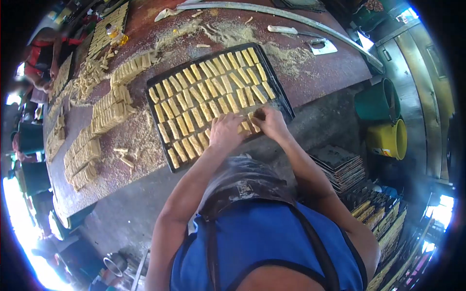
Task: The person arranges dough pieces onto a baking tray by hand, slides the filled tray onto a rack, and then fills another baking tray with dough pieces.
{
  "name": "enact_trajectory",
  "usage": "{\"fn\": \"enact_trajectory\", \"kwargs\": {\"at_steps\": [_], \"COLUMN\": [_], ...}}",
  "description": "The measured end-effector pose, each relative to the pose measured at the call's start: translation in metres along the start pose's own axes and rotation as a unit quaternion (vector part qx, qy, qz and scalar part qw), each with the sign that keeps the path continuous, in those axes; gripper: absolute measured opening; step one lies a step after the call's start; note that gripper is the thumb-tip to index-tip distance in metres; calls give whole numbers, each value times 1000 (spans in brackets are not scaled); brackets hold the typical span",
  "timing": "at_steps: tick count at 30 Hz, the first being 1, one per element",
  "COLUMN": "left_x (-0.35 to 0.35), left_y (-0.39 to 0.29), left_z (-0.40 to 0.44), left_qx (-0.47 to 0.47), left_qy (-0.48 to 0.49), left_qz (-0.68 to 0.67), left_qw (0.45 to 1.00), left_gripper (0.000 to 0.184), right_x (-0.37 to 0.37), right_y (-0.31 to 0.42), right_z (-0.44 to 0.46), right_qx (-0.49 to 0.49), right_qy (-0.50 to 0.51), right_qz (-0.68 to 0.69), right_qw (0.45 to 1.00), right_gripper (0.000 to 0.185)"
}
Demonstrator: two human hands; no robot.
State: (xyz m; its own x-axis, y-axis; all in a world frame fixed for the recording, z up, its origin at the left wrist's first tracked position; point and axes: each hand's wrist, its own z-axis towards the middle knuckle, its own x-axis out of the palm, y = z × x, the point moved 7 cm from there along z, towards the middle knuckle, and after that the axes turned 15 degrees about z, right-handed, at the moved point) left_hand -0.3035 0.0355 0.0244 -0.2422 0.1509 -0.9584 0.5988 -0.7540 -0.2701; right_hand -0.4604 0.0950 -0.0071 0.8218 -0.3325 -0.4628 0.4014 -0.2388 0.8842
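Observation:
A dark baking tray (283, 105) lies tilted in view at the table's near edge, with rows of pale yellow dough sticks (207, 90) on it. Over the tray's near row is my left hand (226, 131), palm down, its fingers stretched out and resting on or just above the sticks. My right hand (271, 122) works at the same row, close to the tray's near right corner. Its thumb and fingers are pinched together on a dough stick (254, 119), partly hidden by the fingertips. Bare tray shows around the right hand.
Stacked dough sticks (109, 109) and crumbs cover the red table (323, 80) to the left. A scraper (321, 46), a white-handled knife (282, 30) and a long curved strip (272, 9) lie beyond. Buckets (387, 139) and stacked trays (340, 167) stand right. Another person (41, 60) is far left.

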Motion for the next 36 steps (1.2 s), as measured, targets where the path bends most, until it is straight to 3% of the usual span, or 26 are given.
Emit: {"fn": "enact_trajectory", "kwargs": {"at_steps": [2,6,8,9,11,12,13,14,16,18,20,24,25,26,28,29,31,32,35,36], "left_x": [12,9,-18,-42,-59,-65,-71,-69,-75,-87,-110,-153,-163,-177,-180,-180,-174,-172,-175,-180], "left_y": [-4,3,17,27,72,97,124,153,199,243,291,420,447,463,498,511,524,529,538,547], "left_z": [-6,-16,-25,-35,-62,-80,-98,-119,-148,-157,-160,-169,-167,-164,-154,-152,-144,-144,-143,-145], "left_qx": [-9,-32,-25,-53,-124,-170,-218,-279,-375,-332,-300,-357,-380,-358,-315,-310,-259,-253,-264,-280], "left_qy": [26,-21,-74,-108,-150,-181,-233,-216,-238,-234,-247,-199,-125,-118,-36,-32,22,26,59,23], "left_qz": [-10,0,-70,-62,-48,-49,-93,-136,-71,-77,0,30,36,120,125,122,143,140,71,47], "left_qw": [1000,999,994,991,980,967,943,926,893,910,922,912,916,918,940,942,955,957,960,959], "left_gripper": [45,42,41,31,25,19,10,11,25,36,36,51,63,71,73,73,69,69,67,63], "right_x": [2,3,3,2,1,3,10,18,50,107,171,306,333,360,408,427,446,455,465,466], "right_y": [-3,-4,6,11,38,50,63,77,93,114,134,217,238,252,273,273,287,283,264,263], "right_z": [1,9,12,14,20,25,33,40,61,83,104,130,134,138,149,154,159,165,185,187], "right_qx": [-13,-66,16,33,-77,-130,-154,-177,-159,-132,-100,-155,-174,-128,-152,-147,-308,-301,-41,-33], "right_qy": [20,19,63,68,1,-38,-32,-30,2,127,179,274,279,291,322,319,184,181,242,238], "right_qz": [16,-62,-66,-108,-68,36,55,72,77,82,162,82,65,28,-43,-44,-144,-146,-132,-133], "right_qw": [1000,996,996,991,995,990,986,981,984,980,965,946,942,948,934,935,922,925,960,962], "right_gripper": [27,21,18,19,18,14,13,13,20,23,29,35,35,31,32,32,37,37,47,47]}}
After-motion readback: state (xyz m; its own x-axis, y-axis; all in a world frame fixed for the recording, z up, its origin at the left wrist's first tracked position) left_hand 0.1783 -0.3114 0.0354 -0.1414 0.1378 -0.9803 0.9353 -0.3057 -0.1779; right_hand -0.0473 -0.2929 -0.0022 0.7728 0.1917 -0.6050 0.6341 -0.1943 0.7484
